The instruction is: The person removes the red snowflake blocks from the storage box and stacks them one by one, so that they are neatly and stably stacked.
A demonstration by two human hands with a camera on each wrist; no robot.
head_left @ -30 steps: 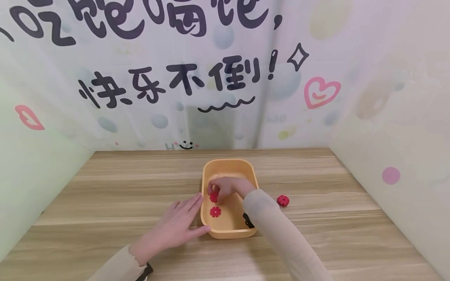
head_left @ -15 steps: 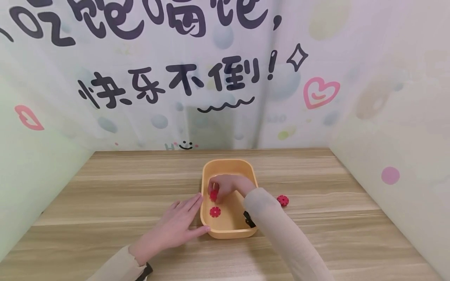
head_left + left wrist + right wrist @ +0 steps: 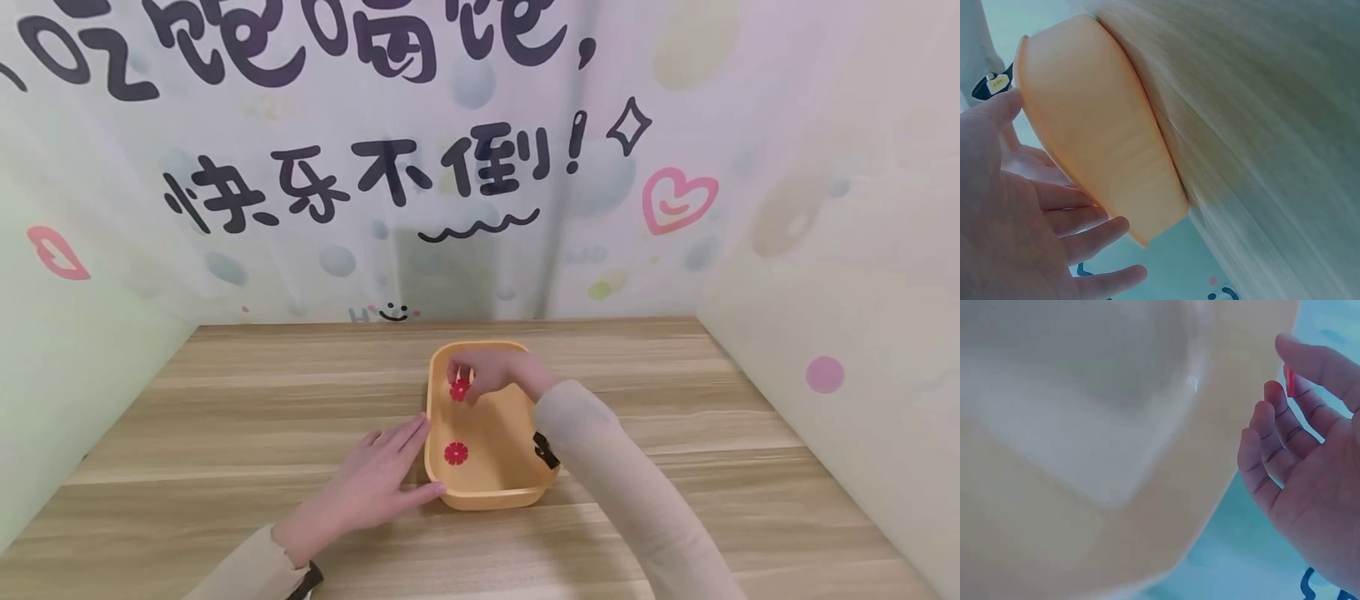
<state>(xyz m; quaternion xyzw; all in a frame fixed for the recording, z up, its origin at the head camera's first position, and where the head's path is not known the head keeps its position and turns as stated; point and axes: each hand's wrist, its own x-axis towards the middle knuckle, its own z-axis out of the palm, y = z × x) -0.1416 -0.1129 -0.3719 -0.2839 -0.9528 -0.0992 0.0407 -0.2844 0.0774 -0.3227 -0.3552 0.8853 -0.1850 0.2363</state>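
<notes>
A yellow-orange plastic basin (image 3: 491, 500) stands on the wooden table. My right hand (image 3: 491, 371) is over its far part, thumb and fingers pinching a red notched disc (image 3: 460, 389), like a snowflake building piece. The right wrist view shows the disc's thin red edge (image 3: 1290, 380) between thumb and index finger. A second red notched disc (image 3: 456, 453) lies flat on the basin floor, nearer the front left. My left hand (image 3: 378, 479) rests against the basin's left side, fingers straight and thumb at the front rim. In the left wrist view its fingertips meet the basin wall (image 3: 1094, 119).
Wood-grain table (image 3: 285, 392) surrounds the basin. A printed white curtain (image 3: 480, 275) hangs behind, with pale walls at left and right. My right sleeve (image 3: 622, 467) covers the table to the right of the basin.
My right hand has lifted and moved toward the basin's far end with the red disc. The red disc right of the basin is now hidden behind my sleeve. The left hand stays put.
</notes>
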